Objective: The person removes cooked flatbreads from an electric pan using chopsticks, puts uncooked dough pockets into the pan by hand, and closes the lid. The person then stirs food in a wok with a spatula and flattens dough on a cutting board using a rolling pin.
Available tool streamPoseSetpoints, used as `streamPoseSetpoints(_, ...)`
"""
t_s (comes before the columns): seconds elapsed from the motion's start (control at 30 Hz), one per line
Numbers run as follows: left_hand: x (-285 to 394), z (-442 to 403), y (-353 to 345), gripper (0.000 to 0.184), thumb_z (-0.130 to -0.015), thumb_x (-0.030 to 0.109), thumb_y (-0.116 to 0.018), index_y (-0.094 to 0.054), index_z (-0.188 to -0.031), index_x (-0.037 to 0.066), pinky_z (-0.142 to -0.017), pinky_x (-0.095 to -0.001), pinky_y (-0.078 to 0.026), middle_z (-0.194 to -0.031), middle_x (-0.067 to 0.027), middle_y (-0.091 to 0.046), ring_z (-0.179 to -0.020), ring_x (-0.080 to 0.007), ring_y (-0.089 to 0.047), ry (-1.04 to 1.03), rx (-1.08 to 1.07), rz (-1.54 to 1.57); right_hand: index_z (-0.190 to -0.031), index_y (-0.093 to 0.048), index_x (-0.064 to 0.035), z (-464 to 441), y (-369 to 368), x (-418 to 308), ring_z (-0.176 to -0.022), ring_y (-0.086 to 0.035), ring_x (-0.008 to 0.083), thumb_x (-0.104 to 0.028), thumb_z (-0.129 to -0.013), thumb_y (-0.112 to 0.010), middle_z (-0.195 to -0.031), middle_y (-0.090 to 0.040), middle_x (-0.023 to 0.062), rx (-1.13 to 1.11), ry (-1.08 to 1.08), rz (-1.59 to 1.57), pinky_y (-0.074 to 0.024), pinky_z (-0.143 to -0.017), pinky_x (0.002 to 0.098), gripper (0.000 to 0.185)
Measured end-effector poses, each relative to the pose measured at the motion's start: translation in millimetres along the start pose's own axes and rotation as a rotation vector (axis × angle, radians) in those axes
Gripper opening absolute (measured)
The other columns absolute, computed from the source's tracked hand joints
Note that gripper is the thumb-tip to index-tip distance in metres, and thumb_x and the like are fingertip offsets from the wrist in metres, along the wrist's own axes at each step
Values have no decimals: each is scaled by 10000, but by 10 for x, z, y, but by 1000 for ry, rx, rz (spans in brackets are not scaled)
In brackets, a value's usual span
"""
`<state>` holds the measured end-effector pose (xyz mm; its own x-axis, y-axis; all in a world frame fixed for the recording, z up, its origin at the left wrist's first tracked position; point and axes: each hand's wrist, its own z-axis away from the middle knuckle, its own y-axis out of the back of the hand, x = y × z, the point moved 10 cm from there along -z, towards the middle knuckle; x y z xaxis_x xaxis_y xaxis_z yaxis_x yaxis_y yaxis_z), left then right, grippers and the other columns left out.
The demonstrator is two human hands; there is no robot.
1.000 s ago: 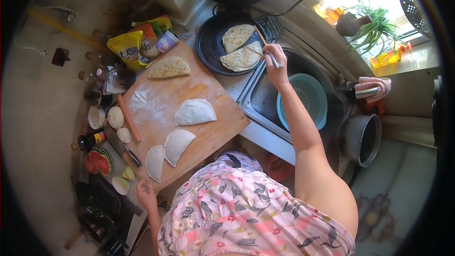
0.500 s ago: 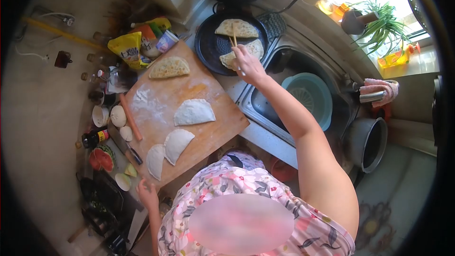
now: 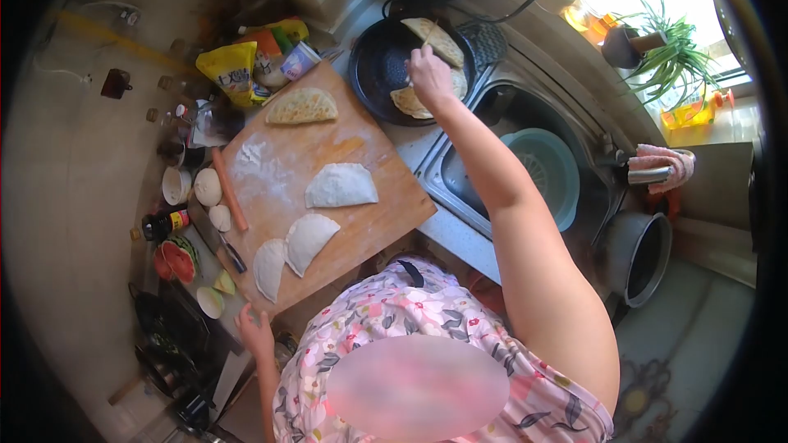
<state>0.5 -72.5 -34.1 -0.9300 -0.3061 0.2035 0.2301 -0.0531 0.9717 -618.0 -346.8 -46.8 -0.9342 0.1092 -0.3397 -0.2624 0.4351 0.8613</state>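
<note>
In the head view my right hand (image 3: 432, 80) is over a dark round pan (image 3: 365, 86), closed round chopsticks (image 3: 428, 35), whose tips touch a browned half-moon stuffed flatbread (image 3: 447, 47). A second browned flatbread (image 3: 406, 103) lies in the pan, partly hidden by my hand. My left hand (image 3: 255, 331) hangs by the near corner of the wooden board (image 3: 377, 221), fingers apart and holding nothing. On the board lie a cooked flatbread (image 3: 302, 107) and several pale raw ones, the nearest to my left hand being a raw flatbread (image 3: 268, 269).
A rolling pin (image 3: 229, 189), dough balls (image 3: 208, 186) and a knife (image 3: 232, 253) lie along the board's left side. Cut watermelon (image 3: 177, 258) is further left. Right of the board is a sink (image 3: 439, 166) with a green basin (image 3: 566, 180); a pot (image 3: 640, 254) stands beyond it.
My right hand has moved up and slightly right in the pan. The far flatbread has turned to a slant and shifted right. My left hand stays by the board's corner.
</note>
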Motion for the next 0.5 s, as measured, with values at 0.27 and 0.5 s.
streamPoseSetpoints(0.27,-86,24,-104,421,-759,98,-713,-571,-1150,29,-816,-407,-442,-966,-152,-531,-890,-324,-532,6,-12,87,-926,-558,-19,812,560,-1216,-765,-611,316,-113,-820,-578,-910,-550,155,-24,482,-403,-517,-646,406,143)
streamPoseSetpoints(0.5,-123,-98,-146,425,-762,112,-715,-573,-1158,46,-802,-400,-445,-922,-137,-503,-872,-321,-528,-14,-12,128,-946,-585,34,1716,-84,-2304,-857,-600,289,-142,-754,-606,-937,-535,174,-369,748,-165,-492,-803,343,261)
